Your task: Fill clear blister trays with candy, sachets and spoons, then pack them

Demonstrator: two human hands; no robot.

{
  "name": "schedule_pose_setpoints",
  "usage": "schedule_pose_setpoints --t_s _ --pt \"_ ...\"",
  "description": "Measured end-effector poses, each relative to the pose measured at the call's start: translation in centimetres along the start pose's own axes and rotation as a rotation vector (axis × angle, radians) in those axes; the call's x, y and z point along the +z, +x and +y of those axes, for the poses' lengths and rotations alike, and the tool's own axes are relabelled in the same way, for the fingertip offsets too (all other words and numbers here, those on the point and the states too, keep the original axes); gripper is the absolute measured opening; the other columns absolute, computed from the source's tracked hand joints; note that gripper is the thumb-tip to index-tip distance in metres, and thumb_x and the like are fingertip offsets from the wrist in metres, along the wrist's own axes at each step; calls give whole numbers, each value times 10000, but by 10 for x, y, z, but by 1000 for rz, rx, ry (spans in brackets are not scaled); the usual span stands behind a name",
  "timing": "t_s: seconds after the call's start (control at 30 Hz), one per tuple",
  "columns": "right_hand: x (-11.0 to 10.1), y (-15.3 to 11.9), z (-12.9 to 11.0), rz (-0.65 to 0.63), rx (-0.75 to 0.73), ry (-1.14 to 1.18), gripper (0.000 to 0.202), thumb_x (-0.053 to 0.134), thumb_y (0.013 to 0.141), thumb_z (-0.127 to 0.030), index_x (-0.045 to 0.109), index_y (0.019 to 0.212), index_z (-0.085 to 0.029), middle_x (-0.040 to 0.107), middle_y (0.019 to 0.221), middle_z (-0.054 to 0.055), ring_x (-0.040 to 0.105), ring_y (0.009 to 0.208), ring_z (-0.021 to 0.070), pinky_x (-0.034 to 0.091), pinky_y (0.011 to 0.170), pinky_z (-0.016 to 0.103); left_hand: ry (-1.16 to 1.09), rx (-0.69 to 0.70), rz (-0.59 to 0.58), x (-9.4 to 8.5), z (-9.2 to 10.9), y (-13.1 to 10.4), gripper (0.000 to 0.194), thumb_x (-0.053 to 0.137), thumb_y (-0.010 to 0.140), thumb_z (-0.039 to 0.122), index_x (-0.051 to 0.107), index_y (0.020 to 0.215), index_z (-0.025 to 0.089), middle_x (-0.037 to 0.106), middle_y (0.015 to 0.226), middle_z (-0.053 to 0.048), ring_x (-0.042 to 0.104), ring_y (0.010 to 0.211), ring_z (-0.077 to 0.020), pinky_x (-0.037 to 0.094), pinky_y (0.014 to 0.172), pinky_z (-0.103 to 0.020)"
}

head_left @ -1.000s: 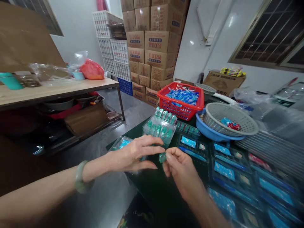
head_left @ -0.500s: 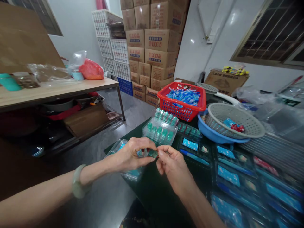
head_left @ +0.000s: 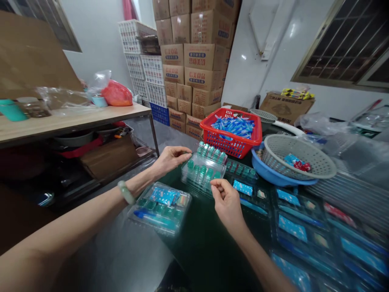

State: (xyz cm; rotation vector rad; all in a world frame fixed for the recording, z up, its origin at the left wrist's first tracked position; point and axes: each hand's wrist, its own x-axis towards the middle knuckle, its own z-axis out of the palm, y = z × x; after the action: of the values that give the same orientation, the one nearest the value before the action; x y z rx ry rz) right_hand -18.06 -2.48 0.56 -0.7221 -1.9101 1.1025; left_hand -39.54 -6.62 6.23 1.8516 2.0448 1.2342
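Note:
My left hand [head_left: 172,160], with a pale bangle on its wrist, reaches to the back left corner of a clear tray of green pieces [head_left: 203,172]. Its fingers are nearly together at that edge; whether they grip it is unclear. My right hand [head_left: 225,196] is closed at the tray's front right corner, and what its fingertips hold is too small to name. Nearer me on the left lies a filled clear pack [head_left: 162,207] with a blue packet, green pieces and a blue stick-shaped item. Behind the tray stands another row of green pieces [head_left: 212,152].
A red basket [head_left: 232,132] of blue wrapped items stands behind. Right of it a grey colander [head_left: 299,156] rests in a blue basin [head_left: 273,174]. Filled trays [head_left: 291,227] cover the right side. A wooden table [head_left: 121,113] is at the left.
My hands have moved apart. The left went back and up to the tray of green pieces, the right slightly rightward. The green piece between them is no longer visible there, and the filled pack is uncovered.

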Motion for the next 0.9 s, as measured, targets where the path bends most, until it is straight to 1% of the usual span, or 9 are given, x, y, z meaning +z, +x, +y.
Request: schedule_pose_setpoints --t_s 0.1,0.2,0.33,0.43,0.67,0.73,0.83,0.9 --pt "1 7 0 17 -109 -141 163 431 842 -239 588 861 -199 577 861 50 534 791 168 409 661 267 136 124 -32 10 -9 9 289 543 815 333 658 976 122 654 834 -78 571 706 -157 447 643 -259" --pt "0 2 0 11 -156 -223 166 414 848 -215 578 867 -203 562 849 48 530 809 171 402 687 273 286 257 -95 18 -18 15 261 545 819 319 668 989 163 634 845 -81 541 809 -190 410 736 -298" --pt "-4 -7 0 -15 -160 -282 166 402 858 -199 563 894 -203 556 881 54 526 859 183 396 728 289 472 398 -184 25 -25 19 294 476 858 358 666 985 174 593 763 -79 486 773 -200 358 701 -312" --pt "-5 -11 1 -18 -168 -285 166 397 862 -195 558 898 -202 557 887 57 527 868 186 400 742 295 579 475 -208 28 -25 21 294 444 873 363 652 981 186 590 780 -83 450 786 -211 315 704 -336" --pt "-6 -15 6 -55 -156 -287 162 396 862 -191 549 912 -205 555 890 56 536 851 185 417 740 298 700 585 -242 32 -24 20 196 481 862 315 621 927 194 604 773 -73 414 816 -228 251 698 -362" --pt "-8 -16 8 -66 -154 -291 161 400 856 -185 549 914 -207 556 889 54 538 842 183 420 738 298 707 607 -259 30 -23 17 198 493 857 302 602 986 200 611 787 -70 420 833 -232 245 700 -362" --pt "-12 -18 10 -75 -142 -302 167 401 853 -181 552 918 -210 561 902 54 540 858 184 425 737 296 697 619 -263 28 -22 14 269 466 862 233 543 1113 178 620 839 -86 436 879 -242 243 718 -368" --pt "-14 -19 12 -80 -130 -304 170 399 854 -185 554 917 -210 562 904 53 543 854 182 429 729 294 674 609 -263 27 -22 14 248 433 870 198 554 1083 159 624 879 -101 440 934 -251 240 743 -380"
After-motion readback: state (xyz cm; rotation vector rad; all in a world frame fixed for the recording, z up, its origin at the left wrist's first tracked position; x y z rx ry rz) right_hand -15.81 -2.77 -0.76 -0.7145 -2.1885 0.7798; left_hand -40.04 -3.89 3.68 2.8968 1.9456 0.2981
